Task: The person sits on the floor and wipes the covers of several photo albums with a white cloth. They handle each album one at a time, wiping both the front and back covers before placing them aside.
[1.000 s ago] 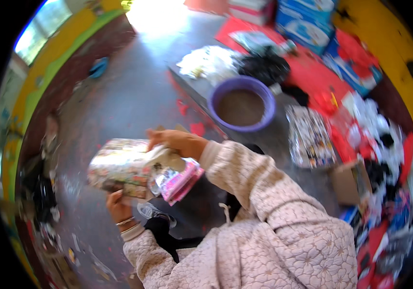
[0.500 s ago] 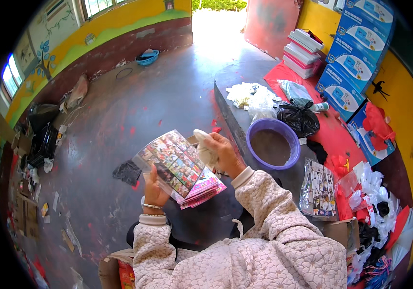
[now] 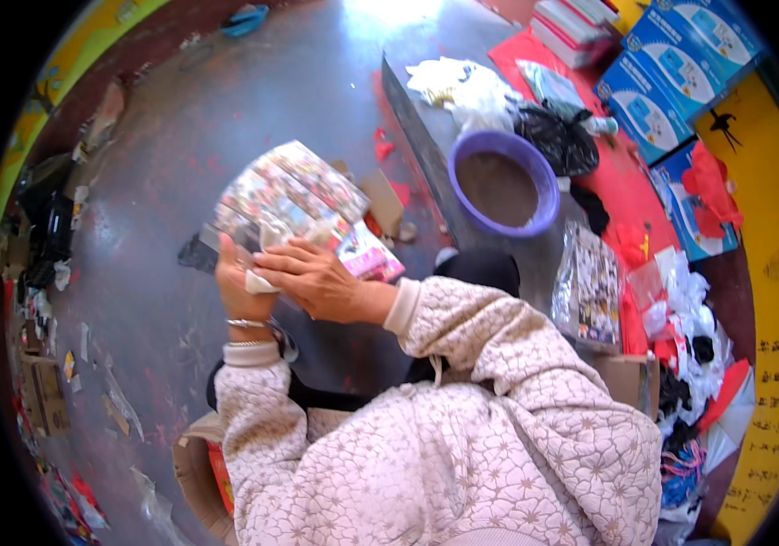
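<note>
A glossy sheet printed with many small pictures [image 3: 294, 177] is tilted in front of me, blurred by motion. My left hand [image 3: 242, 289] grips its near left corner. My right hand [image 3: 312, 278] lies over the same corner, its fingers bent round a whitish cloth [image 3: 260, 283] that touches the sheet. Part of the cloth also shows beyond the fingers. Below the sheet's right side, several pink booklets [image 3: 373, 258] stick out; what supports them is hidden.
A purple basin [image 3: 548, 196] of murky water stands on the low platform to my right. Beyond are plastic bags [image 3: 557, 141] and blue boxes [image 3: 648, 109]. Another picture sheet [image 3: 589, 287] lies near a bag pile [image 3: 680, 318]. An opened carton [image 3: 194, 473] sits at my lower left.
My right hand has moved left with the cloth, from beside the sheet onto its near left corner. The left hand and sheet have shifted left. My view has tilted downward.
</note>
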Tool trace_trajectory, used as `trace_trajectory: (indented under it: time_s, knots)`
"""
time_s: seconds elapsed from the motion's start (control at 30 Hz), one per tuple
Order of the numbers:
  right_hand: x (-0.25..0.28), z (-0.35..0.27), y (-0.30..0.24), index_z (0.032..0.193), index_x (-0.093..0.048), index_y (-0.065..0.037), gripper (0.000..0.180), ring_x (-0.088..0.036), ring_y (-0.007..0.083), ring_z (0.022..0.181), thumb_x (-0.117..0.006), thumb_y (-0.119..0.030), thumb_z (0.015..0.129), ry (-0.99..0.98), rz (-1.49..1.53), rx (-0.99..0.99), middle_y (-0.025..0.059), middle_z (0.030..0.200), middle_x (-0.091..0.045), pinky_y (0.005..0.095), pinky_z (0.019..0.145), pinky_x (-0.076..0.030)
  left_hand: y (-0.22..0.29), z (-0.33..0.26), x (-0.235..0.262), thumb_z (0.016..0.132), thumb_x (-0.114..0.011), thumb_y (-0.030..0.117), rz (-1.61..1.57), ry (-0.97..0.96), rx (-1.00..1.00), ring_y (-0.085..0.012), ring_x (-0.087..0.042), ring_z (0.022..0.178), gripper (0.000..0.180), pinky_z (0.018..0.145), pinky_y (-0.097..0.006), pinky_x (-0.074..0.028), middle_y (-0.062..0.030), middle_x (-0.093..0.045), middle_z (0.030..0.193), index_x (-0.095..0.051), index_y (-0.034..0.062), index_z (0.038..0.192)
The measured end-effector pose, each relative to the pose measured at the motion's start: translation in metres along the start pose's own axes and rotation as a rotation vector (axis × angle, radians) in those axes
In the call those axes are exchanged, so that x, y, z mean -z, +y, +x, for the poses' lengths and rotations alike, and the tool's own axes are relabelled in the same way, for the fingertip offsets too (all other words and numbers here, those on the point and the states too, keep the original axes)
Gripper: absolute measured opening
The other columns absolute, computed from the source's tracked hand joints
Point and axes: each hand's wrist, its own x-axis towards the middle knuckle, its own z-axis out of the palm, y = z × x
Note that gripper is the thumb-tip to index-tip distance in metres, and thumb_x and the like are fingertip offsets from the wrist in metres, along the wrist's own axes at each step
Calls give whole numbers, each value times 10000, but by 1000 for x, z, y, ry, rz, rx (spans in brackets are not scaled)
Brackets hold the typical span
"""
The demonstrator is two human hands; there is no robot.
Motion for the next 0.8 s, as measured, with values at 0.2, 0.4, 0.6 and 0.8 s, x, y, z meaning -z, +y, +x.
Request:
trace_trajectory:
  time_s: [0.2,0.4,0.6,0.8]
  knots:
    - [1,-37,21,960,-571,-49,304,-525,258,1014,-547,-20,659,-185,72,45,103,1071,-564,387,873,-396,37,-2,-15,913,-380,312,-136,204,-263,-273,-526,1003,397,920,-368,-391,-109,-522,1134,-428,22,1180]
    - [91,-6,52,937,-574,8,204,-561,145,685,-412,-43,824,357,799,-819,92,825,-589,264,599,-461,41,-8,24,798,-454,33,2,-68,-280,-236,-530,974,314,866,-385,-416,-111,-553,1060,-475,-5,1109]
    - [79,27,33,937,-568,-34,159,-582,178,697,-471,-80,820,453,616,-691,78,855,-590,268,594,-466,21,-10,-12,706,-406,-69,123,31,-37,-234,-516,990,486,891,-364,-406,-114,-528,1104,-424,18,1183]
    - [30,48,11,996,-599,-93,265,-537,285,914,-573,-78,732,88,-51,-31,140,1040,-545,399,812,-409,-20,-12,-23,693,-415,-73,387,-49,52,-189,-496,1005,629,852,-299,-403,-76,-493,1136,-307,66,1297]
